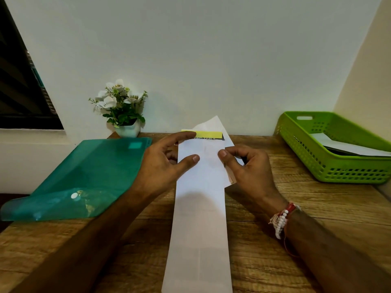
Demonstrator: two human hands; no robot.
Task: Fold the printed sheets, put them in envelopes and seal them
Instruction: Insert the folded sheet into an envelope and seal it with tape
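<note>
**A:** quick count?

**B:** one envelope [201,197], lying long, near to far, mid table [296,208]. One sheet [206,135] poking out its far end under the open flap [213,123]. One folder [95,172] left, one plant [121,104] far, one basket [306,157] far right with white paper in it, can't count how many.

**A:** and the hands?

**B:** left hand [163,159] is spread wide, thumb flat on the envelope, index on the sheet's yellow band. Right hand [247,163] is curled up, thumb and fingers pinching the envelope's right edge.
</note>
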